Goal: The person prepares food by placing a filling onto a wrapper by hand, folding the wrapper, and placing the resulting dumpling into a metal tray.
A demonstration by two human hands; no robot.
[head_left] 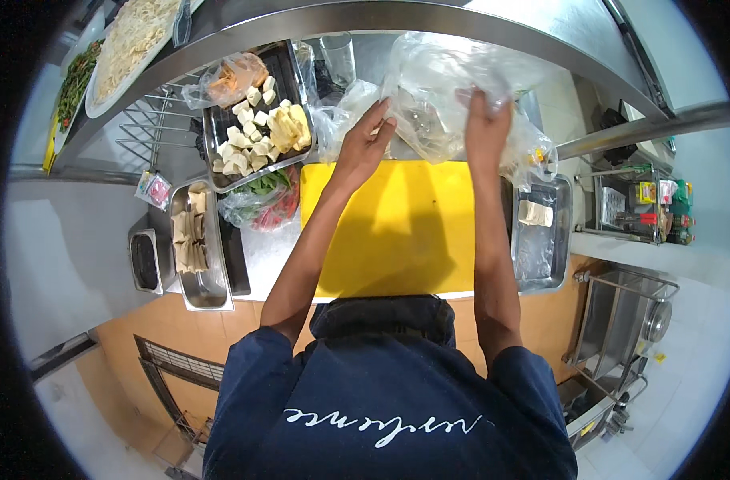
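Observation:
Beyond the far edge of a yellow cutting board [389, 228], both my hands are among clear plastic bags. My right hand [488, 132] is closed at a crumpled clear plastic bag [453, 68], whose part near the fingertips is smeared by motion. To its left, my left hand [367, 144] is beside the bags with its fingers stretched out and the thumb apart. Between the hands lies another clear bag [425, 128] with something inside that I cannot make out. Nothing lies on the board except the shadow of my arms.
At left, a metal tray [213, 132] holds white cubes [249, 140], yellow pieces and a bag of orange food. Bagged greens [261, 196] lie below it, beside a steel pan [205, 292] of beige slabs. A pan [553, 268] with one pale block stands right. A steel shelf [317, 16] overhangs.

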